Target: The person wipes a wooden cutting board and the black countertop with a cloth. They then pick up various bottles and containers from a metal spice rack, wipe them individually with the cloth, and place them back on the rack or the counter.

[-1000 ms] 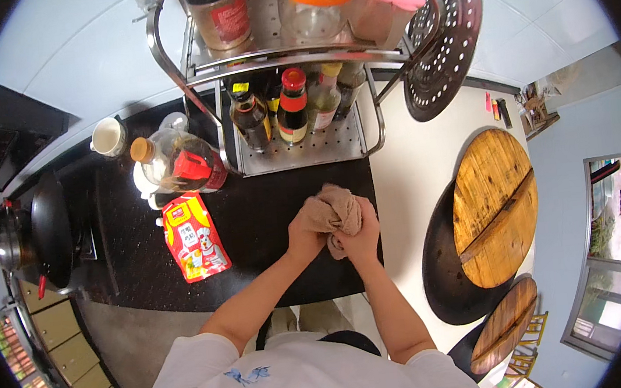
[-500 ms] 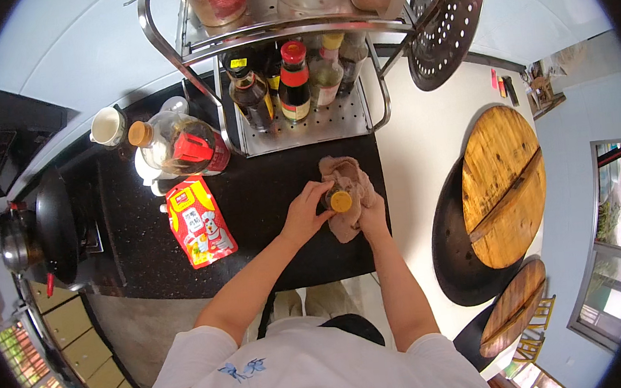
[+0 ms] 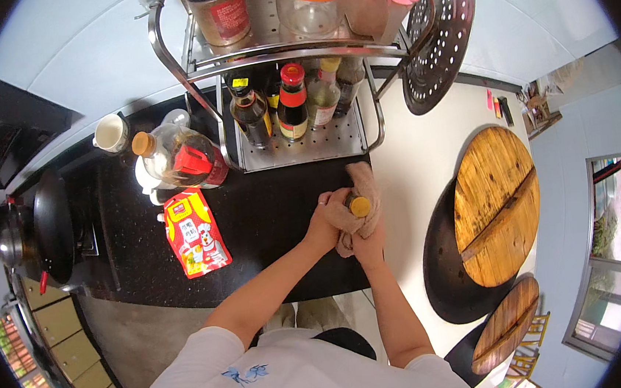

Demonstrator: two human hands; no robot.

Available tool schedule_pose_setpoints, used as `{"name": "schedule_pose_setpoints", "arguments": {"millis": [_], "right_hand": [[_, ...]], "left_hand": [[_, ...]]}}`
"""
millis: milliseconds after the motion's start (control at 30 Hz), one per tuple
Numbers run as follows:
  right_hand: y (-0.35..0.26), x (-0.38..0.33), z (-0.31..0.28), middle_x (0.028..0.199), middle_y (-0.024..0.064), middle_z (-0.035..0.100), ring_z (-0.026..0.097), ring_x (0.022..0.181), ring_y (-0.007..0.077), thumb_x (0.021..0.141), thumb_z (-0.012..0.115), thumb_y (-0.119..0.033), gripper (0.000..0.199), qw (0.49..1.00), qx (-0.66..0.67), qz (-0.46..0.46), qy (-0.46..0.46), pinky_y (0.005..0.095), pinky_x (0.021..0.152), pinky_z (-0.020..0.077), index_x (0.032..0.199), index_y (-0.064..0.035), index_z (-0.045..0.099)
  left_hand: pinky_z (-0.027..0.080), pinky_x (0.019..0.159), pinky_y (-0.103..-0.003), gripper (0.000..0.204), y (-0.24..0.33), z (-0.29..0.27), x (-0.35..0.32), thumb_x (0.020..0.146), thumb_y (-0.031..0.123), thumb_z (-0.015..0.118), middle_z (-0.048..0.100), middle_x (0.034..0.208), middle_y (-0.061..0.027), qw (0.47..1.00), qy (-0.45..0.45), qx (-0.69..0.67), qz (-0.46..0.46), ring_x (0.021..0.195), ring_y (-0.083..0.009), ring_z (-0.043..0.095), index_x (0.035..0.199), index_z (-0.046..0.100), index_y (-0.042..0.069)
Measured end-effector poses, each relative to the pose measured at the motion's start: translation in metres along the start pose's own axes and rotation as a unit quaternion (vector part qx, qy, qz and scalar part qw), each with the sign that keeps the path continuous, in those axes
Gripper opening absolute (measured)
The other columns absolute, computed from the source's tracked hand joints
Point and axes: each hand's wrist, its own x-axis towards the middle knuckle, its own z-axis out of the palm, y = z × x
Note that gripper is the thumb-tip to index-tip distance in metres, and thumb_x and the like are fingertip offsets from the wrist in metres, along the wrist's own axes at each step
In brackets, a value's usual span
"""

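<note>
A small bottle with a yellow cap [image 3: 359, 206] stands wrapped in a pinkish-brown cloth [image 3: 362, 178] over the counter's right end. From the left, my left hand [image 3: 324, 222] is closed on the cloth against the bottle's side. My right hand [image 3: 369, 248] grips the cloth from the near side, just below the cap as seen from above. Cloth and fingers hide most of the bottle's body. One end of the cloth sticks out beyond the bottle, toward the rack.
A metal rack [image 3: 300, 154] with several sauce bottles and jars stands behind my hands. Left on the black counter [image 3: 269, 231] are a red and yellow pouch [image 3: 196, 233], a corked glass jug [image 3: 178, 157] and a cream mug [image 3: 110, 133]. Round wooden lids [image 3: 500, 203] lie at right.
Both hands have shifted slightly right and nearer me with the bottle and cloth. My left fingers have gone from the bottle beside its cap to the cloth around it.
</note>
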Motion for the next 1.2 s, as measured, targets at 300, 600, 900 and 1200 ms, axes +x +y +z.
{"name": "schedule_pose_setpoints", "arguments": {"millis": [300, 600, 900, 1200], "right_hand": [[0.0, 0.034, -0.01, 0.119, 0.0156, 0.062, 0.06, 0.109, 0.0345, 0.084, 0.066, -0.005, 0.043, 0.992, -0.044, -0.115, -0.011, 0.0388, 0.097, 0.0461, 0.126, -0.0036, 0.057], [0.037, 0.042, -0.054, 0.105, 0.0177, 0.067, 0.065, 0.1, 0.0312, 0.08, 0.066, -0.001, 0.035, 0.966, -0.185, -0.067, 0.17, 0.0371, 0.088, 0.049, 0.115, 0.002, 0.061], [-0.011, -0.043, -0.043, 0.116, 0.0146, 0.065, 0.062, 0.105, 0.0254, 0.078, 0.068, -0.005, 0.043, 0.992, -0.024, -0.005, 0.128, 0.0352, 0.094, 0.0467, 0.12, -0.0006, 0.062], [-0.052, -0.035, -0.006, 0.113, 0.0119, 0.063, 0.061, 0.106, 0.0236, 0.079, 0.069, -0.007, 0.04, 0.998, 0.003, -0.044, 0.038, 0.0345, 0.094, 0.0466, 0.118, -0.0006, 0.06]], "left_hand": [[0.048, 0.099, -0.041, 0.063, -0.028, 0.006, 0.014, 0.081, 0.015, 0.069, 0.056, 0.129, -0.0145, 0.999, -0.024, -0.015, 0.042, 0.119, -0.0361, 0.052, 0.138, 0.044, 0.008], [0.048, 0.096, -0.041, 0.061, -0.006, 0.055, 0.086, 0.083, 0.008, 0.062, 0.052, 0.135, -0.0149, 0.999, 0.021, -0.002, 0.049, 0.116, -0.0369, 0.053, 0.14, 0.043, 0.007], [0.031, 0.112, -0.047, 0.079, 0.028, -0.086, 0.083, 0.079, 0.006, 0.076, 0.039, 0.141, -0.0244, 0.934, 0.355, 0.01, 0.041, 0.136, -0.0414, 0.035, 0.144, 0.032, 0.001], [0.044, 0.098, -0.042, 0.063, 0.035, -0.135, 0.137, 0.088, 0.007, 0.068, 0.052, 0.128, -0.0253, 0.929, 0.37, 0.027, 0.009, 0.117, -0.0433, 0.053, 0.141, 0.036, -0.002]]}}
